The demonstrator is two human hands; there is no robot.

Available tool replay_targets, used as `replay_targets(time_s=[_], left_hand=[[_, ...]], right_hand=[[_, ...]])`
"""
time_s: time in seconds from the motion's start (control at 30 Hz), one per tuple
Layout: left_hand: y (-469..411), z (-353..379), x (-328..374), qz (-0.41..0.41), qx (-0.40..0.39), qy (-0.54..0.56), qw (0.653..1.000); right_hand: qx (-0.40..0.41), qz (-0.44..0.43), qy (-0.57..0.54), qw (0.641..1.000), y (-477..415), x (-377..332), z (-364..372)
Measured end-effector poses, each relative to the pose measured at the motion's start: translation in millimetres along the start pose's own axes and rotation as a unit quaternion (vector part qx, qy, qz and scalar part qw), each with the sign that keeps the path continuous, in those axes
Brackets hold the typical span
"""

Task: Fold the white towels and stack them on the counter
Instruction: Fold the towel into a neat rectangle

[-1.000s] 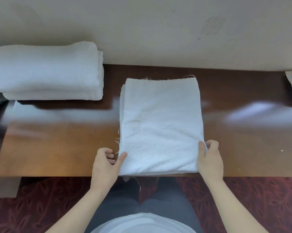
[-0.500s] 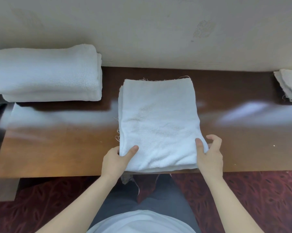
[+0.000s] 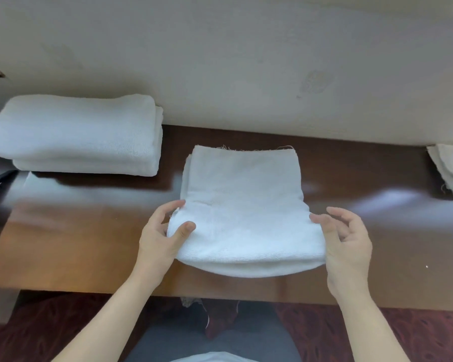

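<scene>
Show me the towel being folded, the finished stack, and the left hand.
towel being folded point(image 3: 243, 205), head view, middle of its top face.
stack of folded towels point(image 3: 74, 126), head view, top of the upper towel.
left hand point(image 3: 160, 236), head view, middle of the hand.

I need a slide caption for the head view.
Left hand and right hand hold the near end of a folded white towel above the counter, a folded stack to its left.

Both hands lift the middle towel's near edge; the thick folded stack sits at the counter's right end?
No: the head view shows the thick folded stack at the counter's left end. The left hand and right hand lift the middle towel's near edge.
</scene>
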State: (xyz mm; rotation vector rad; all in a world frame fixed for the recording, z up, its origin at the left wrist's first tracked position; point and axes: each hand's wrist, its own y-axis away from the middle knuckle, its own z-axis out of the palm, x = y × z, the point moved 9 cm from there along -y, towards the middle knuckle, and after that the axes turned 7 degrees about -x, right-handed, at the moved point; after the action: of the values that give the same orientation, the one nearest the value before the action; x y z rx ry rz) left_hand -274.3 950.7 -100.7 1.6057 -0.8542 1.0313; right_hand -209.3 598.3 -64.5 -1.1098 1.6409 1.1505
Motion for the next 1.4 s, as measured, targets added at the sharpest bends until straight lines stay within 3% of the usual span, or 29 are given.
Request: replay_targets(time_s=[0.1,0.27,0.4,0.57,0.77,1.03,1.27,1.4], left_hand=[[-12,3,25,0.009,-0.005,-0.010,1.000],[-33,15,32,-0.078,-0.095,0.085,0.989],[-54,18,29,-0.097,-0.092,0.115,0.984],[-88,25,26,-0.100,-0.059,0.152,0.982],[-126,34,17,-0.180,-0.023,0.213,0.960],[-162,33,10,-0.248,0.004,0.145,0.958],[-165,33,22,-0.203,0.090,0.071,0.973],[-155,29,37,-0.074,0.161,-0.014,0.984]], right_hand=[[-0.040,0.006,-0.014,0.999,-20,-17,-1],[-0.216,0.092,-0.080,0.969,-53,-20,8],[-0.251,0.166,-0.140,0.943,-79,-17,18],[-0.215,0.185,-0.187,0.940,-122,-11,30],[-0.173,0.217,-0.202,0.939,-163,-3,52],[-0.105,0.235,-0.136,0.957,-197,18,71],[-0.003,0.169,-0.010,0.986,-186,23,65],[0.008,0.089,0.039,0.995,-183,4,66]])
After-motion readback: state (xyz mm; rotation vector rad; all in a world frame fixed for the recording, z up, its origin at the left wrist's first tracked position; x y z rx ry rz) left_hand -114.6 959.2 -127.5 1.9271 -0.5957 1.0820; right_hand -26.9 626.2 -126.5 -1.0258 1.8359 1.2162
